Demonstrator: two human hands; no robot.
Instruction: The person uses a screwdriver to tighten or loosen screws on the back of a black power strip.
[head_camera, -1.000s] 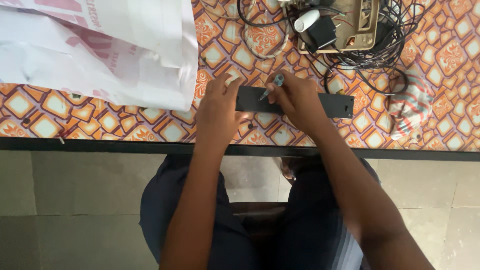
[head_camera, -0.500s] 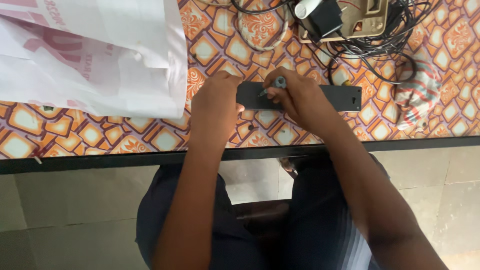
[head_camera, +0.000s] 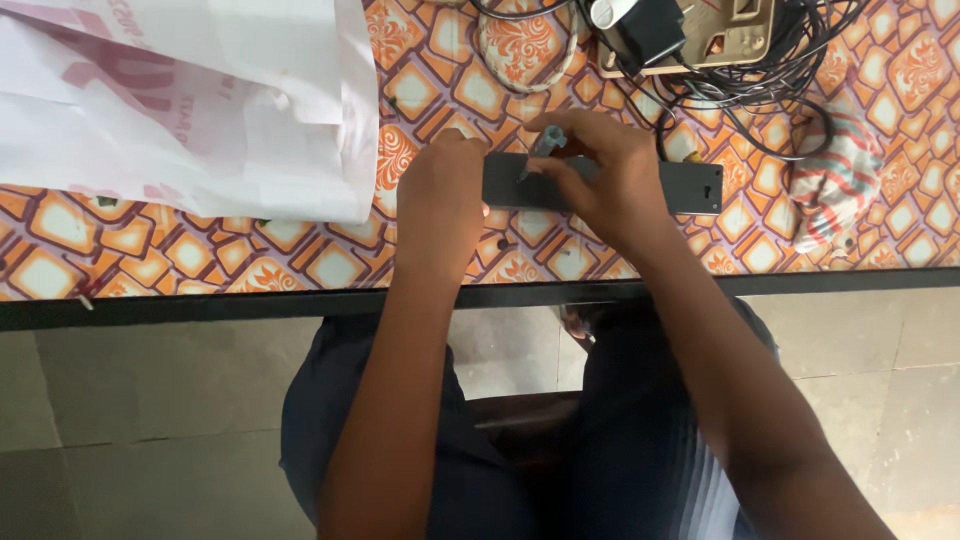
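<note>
A large crumpled white plastic bag with pink print (head_camera: 190, 100) is lying on the patterned table's far-left part.

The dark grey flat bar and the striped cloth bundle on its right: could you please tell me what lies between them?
In the head view, only bare patterned tablecloth separates the dark grey bar from the striped cloth bundle.

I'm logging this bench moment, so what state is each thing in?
Dark flat panel: lying flat on the table, held.
Left hand: pressing the panel's left end.
Right hand: gripping a small grey tool, tip on the panel.
White plastic bag: crumpled, lying flat.
Black cables: tangled.
Striped cloth: bunched.
</note>
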